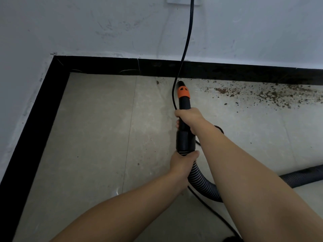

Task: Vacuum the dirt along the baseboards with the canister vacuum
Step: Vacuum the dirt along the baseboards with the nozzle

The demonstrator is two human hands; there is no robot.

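— How far along is the vacuuming?
— Partway, I'd judge. The floor by the baseboard (97, 67) toward nine o'clock looks clean; the dirt (272, 95) at two o'clock of the nozzle (181, 88) is untouched.
— And the nozzle itself?
— Pointed at twelve o'clock, its tip just short of the baseboard, beside the power cord (185, 49) hanging down the wall.
— Hands?
— The right hand (189, 117) is wrapped around the black wand; the left hand (182, 161) clasps the ribbed hose (202, 182) just behind the cuff, at six o'clock.
— What's left?
— Sweeping rightward through that scatter.
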